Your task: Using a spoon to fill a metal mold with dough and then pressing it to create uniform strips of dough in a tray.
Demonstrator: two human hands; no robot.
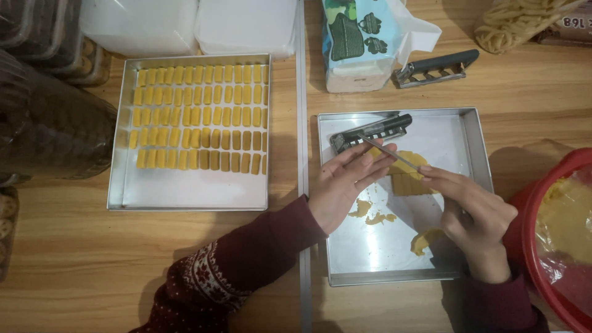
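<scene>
Wooden table [74,271] carries everything, with bare wood along its near edge. The landmark is the right tray [475,132], a shallow metal pan with raised rims; its near half is mostly bare metal apart from a few dough scraps [370,213]. Left of it, across a thin metal strip, sits a second tray [185,194] packed with rows of yellow dough pieces [200,117], its front strip bare. A red bowl [546,203] crowds the right tray's right rim. Behind that tray: a tissue pack [357,43] and a spare cutter [436,66]. Over the tray's middle, the left hand [345,185] pinches a thin blade [388,152] at one end, the right hand [472,213] grips the other, just above a dough slab [407,176]. Another cutter [370,132] lies at the tray's far rim.
</scene>
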